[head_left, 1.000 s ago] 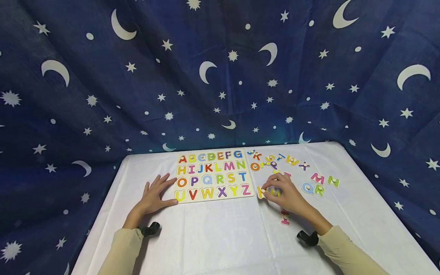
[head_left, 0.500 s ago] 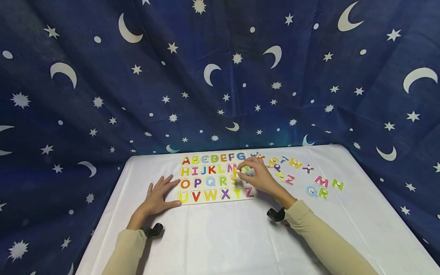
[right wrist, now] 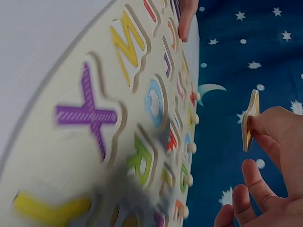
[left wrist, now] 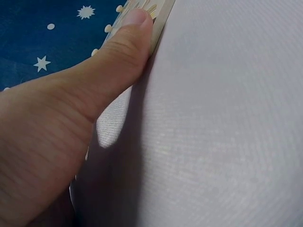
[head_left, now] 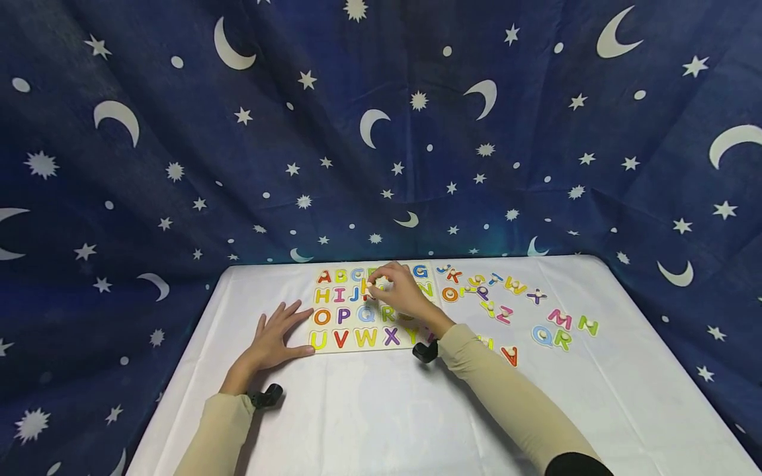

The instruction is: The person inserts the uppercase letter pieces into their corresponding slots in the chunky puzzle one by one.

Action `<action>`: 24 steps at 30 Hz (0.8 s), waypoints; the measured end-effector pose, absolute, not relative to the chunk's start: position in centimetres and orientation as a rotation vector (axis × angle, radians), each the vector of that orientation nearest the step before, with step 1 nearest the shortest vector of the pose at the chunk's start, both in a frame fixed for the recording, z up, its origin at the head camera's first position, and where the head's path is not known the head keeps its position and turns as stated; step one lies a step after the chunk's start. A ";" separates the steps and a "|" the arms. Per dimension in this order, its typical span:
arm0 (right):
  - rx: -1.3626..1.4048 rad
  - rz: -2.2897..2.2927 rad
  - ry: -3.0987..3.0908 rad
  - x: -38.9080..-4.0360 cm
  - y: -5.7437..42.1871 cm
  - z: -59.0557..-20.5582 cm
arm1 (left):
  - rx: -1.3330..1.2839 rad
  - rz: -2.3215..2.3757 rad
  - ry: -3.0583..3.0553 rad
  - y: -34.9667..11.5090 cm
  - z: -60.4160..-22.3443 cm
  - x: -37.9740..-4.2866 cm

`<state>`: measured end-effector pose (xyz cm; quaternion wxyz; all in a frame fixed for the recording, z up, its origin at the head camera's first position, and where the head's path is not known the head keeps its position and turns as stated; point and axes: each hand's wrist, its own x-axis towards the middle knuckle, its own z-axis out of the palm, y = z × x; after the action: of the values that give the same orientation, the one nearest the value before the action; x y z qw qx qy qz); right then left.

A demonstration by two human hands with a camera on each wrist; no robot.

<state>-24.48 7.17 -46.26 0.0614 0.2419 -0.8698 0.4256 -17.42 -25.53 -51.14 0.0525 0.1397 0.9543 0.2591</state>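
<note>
In the head view a cream alphabet puzzle board (head_left: 331, 327) lies on the white table, knobbed letters filling its top row. My right hand (head_left: 405, 294) is above the board, thumb and index finger pinching a yellow-orange letter piece (head_left: 364, 288), seemingly an H, by its knob. The right wrist view shows this piece (right wrist: 251, 120) edge-on, apart from the board. My left hand (head_left: 270, 340) rests at the board's left side with fingers spread; in the left wrist view its thumb (left wrist: 125, 45) touches the board's edge. The right hand covers several letters on the board.
Loose knobbed letters lie right of the board, among them a pink M (head_left: 559, 319), a green N (head_left: 588, 326), a blue Q (head_left: 542, 336) and a red V (head_left: 510, 356). A starry blue curtain (head_left: 333, 132) hangs behind the table.
My right hand has carried the pinched letter piece leftward from the table right of the board to above the board's second row. My left hand stays at the board's left edge.
</note>
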 end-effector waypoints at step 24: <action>0.675 1.004 -2.790 -27.0 -2.6 -49.1 | 0.455 0.792 2.902 -25.9 -51.1 -17.5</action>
<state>-26.95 -2.55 -49.11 0.0503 0.2218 -0.9163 0.3298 -17.52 -25.85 -51.07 0.0498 0.1493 0.9527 0.2601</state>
